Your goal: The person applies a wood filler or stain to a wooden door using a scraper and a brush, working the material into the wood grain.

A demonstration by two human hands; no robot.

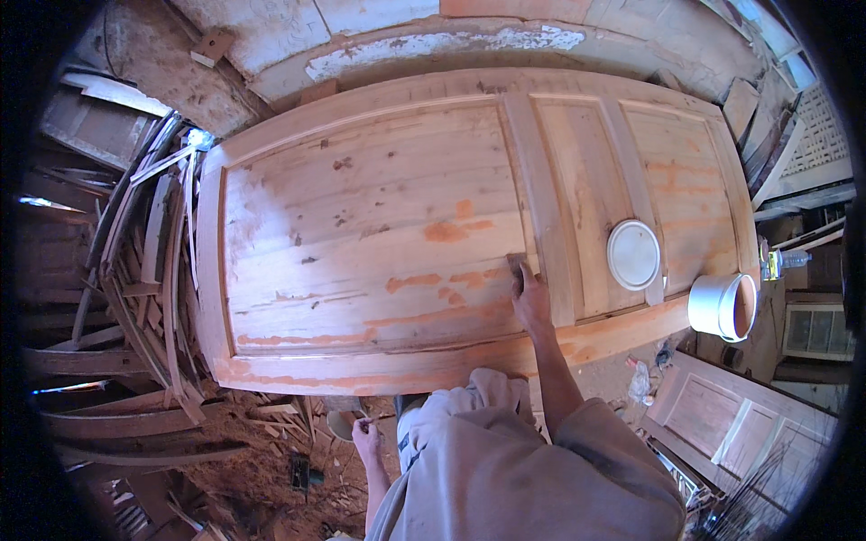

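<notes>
A large panelled wooden door (379, 198) lies flat in front of me, with orange-brown filler smears (446, 232) on its panels and near edge. My right hand (531, 300) reaches over the big left panel, its fingers closed on a small, flat, dark scraper (516, 263). The scraper's blade is at the panel's right edge, beside the upright rail. My left hand (367, 439) hangs low past the door's near edge, fingers pinched. A pale round disc (341, 425) shows beside those fingers; whether they grip it is unclear.
A round white lid (633, 255) lies on the door's narrow middle panel. On the near right corner stands a white bucket (722, 307). Stacked wood strips (158, 261) crowd the left side. Another panelled door (713, 410) lies lower right, and a clear bottle (794, 259) is beyond the bucket.
</notes>
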